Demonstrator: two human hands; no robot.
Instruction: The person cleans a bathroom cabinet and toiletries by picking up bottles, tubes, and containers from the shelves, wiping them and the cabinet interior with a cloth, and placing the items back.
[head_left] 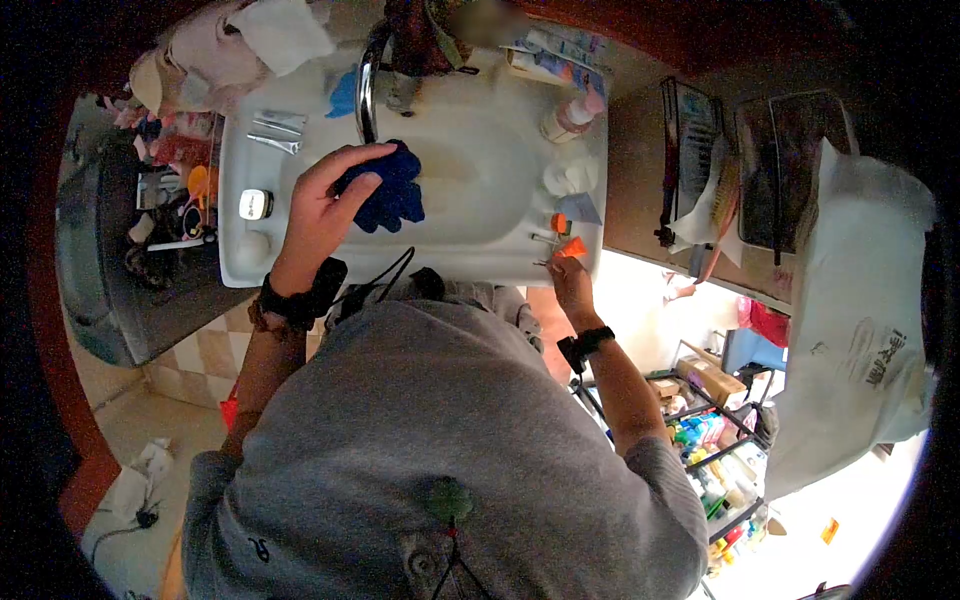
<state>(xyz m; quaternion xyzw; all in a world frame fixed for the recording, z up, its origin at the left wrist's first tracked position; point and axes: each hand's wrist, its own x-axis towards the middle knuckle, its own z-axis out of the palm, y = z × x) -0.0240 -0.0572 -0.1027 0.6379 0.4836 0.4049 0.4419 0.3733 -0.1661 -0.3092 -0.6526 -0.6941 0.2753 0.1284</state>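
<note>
My left hand (328, 196) is closed on a crumpled dark blue cloth (385, 190), holding it over the white sink (470, 225) just below the curved metal faucet (366, 95). My right hand (572, 288) is at the sink's front right rim, fingers pinched at a small orange object (571, 247) whose kind I cannot make out. Beside it on the rim lie another small orange piece (558, 223) and a grey-blue flat item (580, 207).
On the left rim are a white-lidded jar (256, 205), a round white item (252, 247) and silver tubes (276, 130). A pump bottle (570, 118) stands at right. A shelf with brushes (690, 150), a hanging white bag (850, 320) and a loaded rack (715, 440) are further right.
</note>
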